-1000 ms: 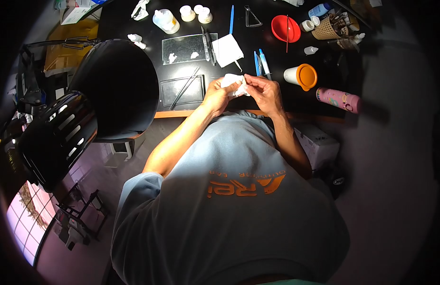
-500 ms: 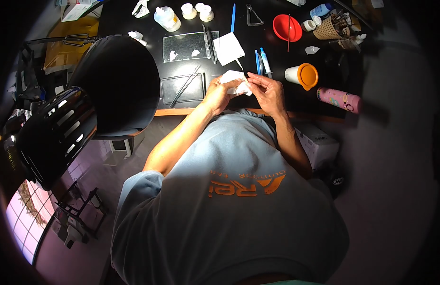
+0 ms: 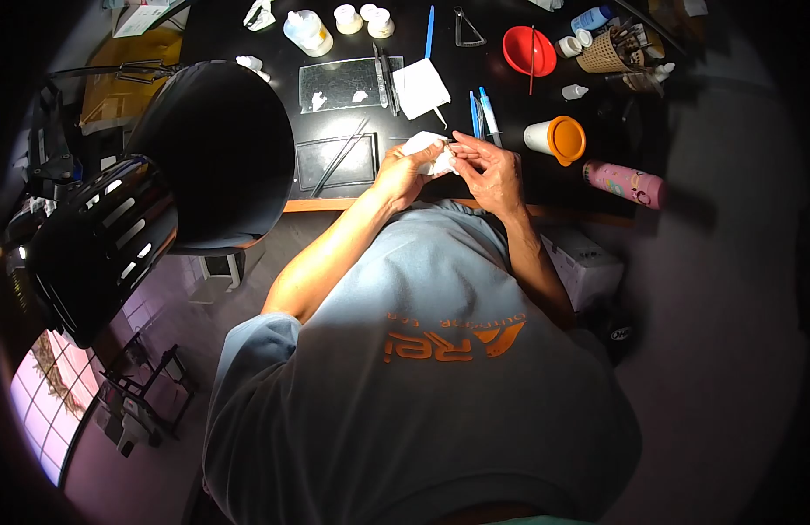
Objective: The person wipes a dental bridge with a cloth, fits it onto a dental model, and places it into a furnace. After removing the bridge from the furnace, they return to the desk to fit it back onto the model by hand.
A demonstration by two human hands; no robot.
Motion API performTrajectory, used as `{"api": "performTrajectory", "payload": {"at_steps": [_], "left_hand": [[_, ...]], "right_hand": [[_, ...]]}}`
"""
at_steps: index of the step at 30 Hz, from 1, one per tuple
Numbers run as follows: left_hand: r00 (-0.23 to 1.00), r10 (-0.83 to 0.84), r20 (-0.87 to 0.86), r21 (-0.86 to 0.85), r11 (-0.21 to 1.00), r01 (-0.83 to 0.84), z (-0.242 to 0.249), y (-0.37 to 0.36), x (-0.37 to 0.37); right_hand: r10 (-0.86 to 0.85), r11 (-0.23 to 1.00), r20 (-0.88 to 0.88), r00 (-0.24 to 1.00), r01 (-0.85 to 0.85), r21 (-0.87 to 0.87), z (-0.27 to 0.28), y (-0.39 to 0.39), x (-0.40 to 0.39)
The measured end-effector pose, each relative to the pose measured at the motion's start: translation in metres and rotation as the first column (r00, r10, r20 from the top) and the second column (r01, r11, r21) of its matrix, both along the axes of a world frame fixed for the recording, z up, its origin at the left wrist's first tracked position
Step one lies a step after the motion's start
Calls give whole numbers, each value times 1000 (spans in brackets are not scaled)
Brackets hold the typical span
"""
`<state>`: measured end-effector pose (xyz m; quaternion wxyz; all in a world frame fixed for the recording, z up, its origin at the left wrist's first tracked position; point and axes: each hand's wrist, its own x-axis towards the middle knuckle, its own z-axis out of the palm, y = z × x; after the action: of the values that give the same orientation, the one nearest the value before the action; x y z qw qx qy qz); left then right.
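Note:
A crumpled white tissue [image 3: 425, 143] is held above the desk's front edge by my left hand [image 3: 401, 172], its fingers closed round it. My right hand [image 3: 491, 171] meets it from the right, thumb and fingertips pinched together against the tissue's edge. Whatever small thing lies between those fingertips is too small to make out. Just beyond the hands lies a flat white sheet [image 3: 422, 89], with blue pens [image 3: 487, 112] to its right. Left of my hands, thin dark sticks [image 3: 339, 157] rest across a black-framed tray [image 3: 363, 168].
A large black lamp shade [image 3: 221, 157] looms at the left. On the desk stand a glass plate [image 3: 328, 77] with white dabs, a bottle [image 3: 308, 35], small jars [image 3: 380, 24], a red bowl [image 3: 523, 45], an orange-lidded cup [image 3: 558, 140], a pink tumbler [image 3: 628, 184] and a tool basket [image 3: 602, 54].
My right fingertips have shifted slightly against the tissue, the index finger a little higher. The tissue stays in my left hand, and things on the desk keep their places.

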<state>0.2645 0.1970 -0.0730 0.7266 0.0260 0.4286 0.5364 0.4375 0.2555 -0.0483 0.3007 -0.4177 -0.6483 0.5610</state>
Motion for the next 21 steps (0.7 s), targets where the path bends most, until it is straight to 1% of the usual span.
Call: {"api": "performTrajectory", "payload": {"at_steps": [2,5,8,11,14,17,21], "left_hand": [[1000,-2,11,-6,1000,2,1,0,0],[1000,4,30,-19,1000,-4,2,1,-1],[999,12,31,-35,999,-10,9,1,-2],[999,18,34,-37,999,-17,12,1,-3],[999,20,47,-28,999,-19,13,1,-4],[999,23,46,-24,999,-22,13,1,-4],[998,27,50,-32,999,-25,13,2,-4]], "right_hand": [[-2,1000,-5,1000,2,-11,1,0,0],[-2,1000,36,999,1,24,6,1,-1],[27,1000,69,997,-26,-14,9,2,1],[29,1000,66,997,-28,-9,10,2,0],[3,999,28,1000,-4,53,2,3,1],[15,997,60,998,-20,80,9,3,-1],[2,998,55,998,-6,65,8,3,0]]}}
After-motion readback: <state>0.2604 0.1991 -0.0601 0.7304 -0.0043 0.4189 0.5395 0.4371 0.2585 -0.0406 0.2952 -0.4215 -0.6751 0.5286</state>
